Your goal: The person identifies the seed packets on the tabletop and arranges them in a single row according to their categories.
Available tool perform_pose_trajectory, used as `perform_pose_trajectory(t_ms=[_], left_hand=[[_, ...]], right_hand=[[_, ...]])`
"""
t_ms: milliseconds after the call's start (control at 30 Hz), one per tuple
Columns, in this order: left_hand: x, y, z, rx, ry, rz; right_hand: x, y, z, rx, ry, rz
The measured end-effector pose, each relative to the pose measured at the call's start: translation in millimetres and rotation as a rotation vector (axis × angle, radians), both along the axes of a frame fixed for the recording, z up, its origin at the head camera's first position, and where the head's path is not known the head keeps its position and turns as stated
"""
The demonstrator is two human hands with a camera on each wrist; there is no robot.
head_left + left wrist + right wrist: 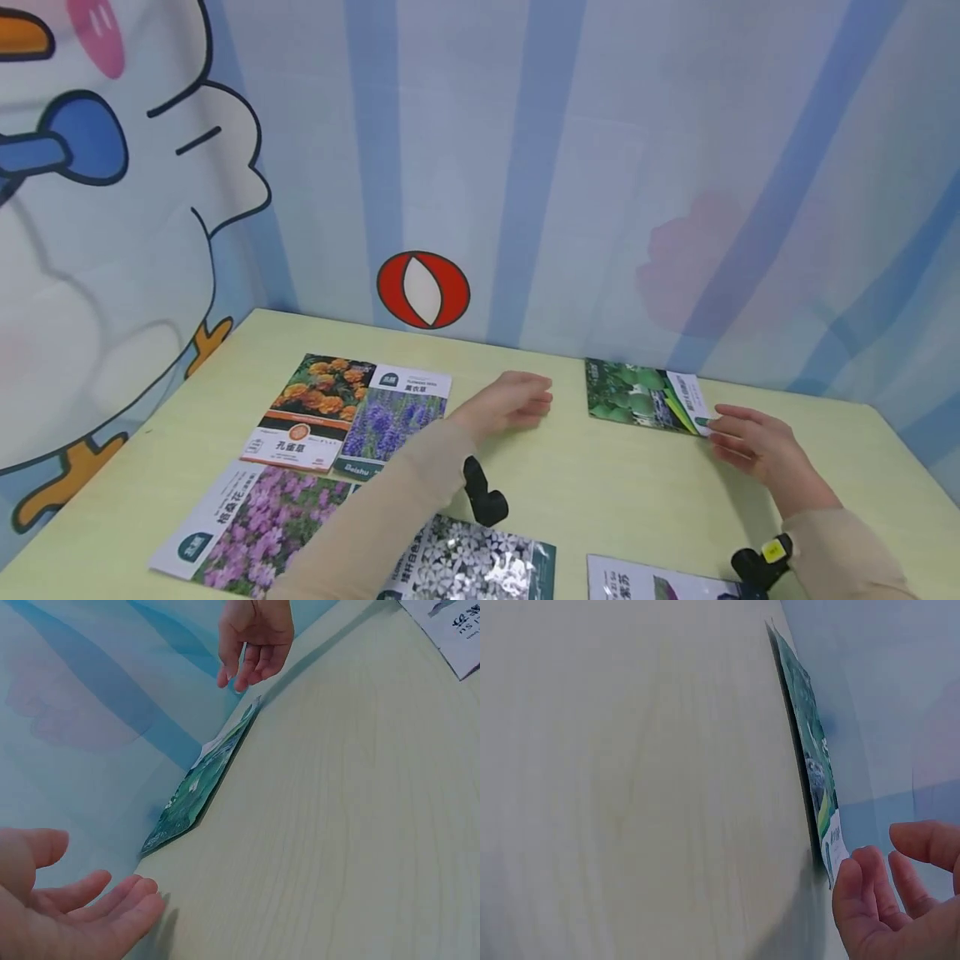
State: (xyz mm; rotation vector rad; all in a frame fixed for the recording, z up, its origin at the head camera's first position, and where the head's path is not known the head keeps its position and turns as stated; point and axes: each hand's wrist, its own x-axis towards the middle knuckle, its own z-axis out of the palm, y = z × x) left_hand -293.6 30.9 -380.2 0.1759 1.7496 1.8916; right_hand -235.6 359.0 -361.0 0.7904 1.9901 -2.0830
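Observation:
A green seed packet [626, 392] lies at the back of the table, against the backdrop. To its left is my left hand [510, 404], fingers loosely bent and holding nothing. Past the packet's other end, my right hand [765, 454] has its fingertips right at the white strip. In the left wrist view, the packet [199, 791] lies between my left hand [82, 915] and my right hand [259, 641]. From the right wrist, the packet's white end [832, 844] shows close by the fingers [847, 889], with the thumb spread apart from them.
At left lie an orange marigold packet [322, 392], a purple lavender packet [390, 417] and a pink-flower packet [262, 525], partly behind my left sleeve. A white-flower packet [480, 558] and another packet [630, 579] lie along the front. A printed backdrop [465, 167] rises behind the table.

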Motion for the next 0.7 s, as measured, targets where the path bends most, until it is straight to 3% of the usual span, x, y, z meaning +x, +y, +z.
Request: perform_pose_trajectory(t_ms=[133, 267, 700], left_hand=[[-5.0, 13.3, -3.4, 0.010, -0.027, 0.020], [-9.4, 24.8, -4.8, 0.056, -0.039, 0.023], [-18.4, 51.1, -10.6, 0.344, -0.191, 0.093]], right_hand=[[-5.2, 10.3, -2.3, -0.039, -0.014, -0.087], [-10.7, 17.0, -1.2, -0.038, -0.007, -0.123], [-31.0, 13.3, -10.0, 0.131, 0.015, -0.124]])
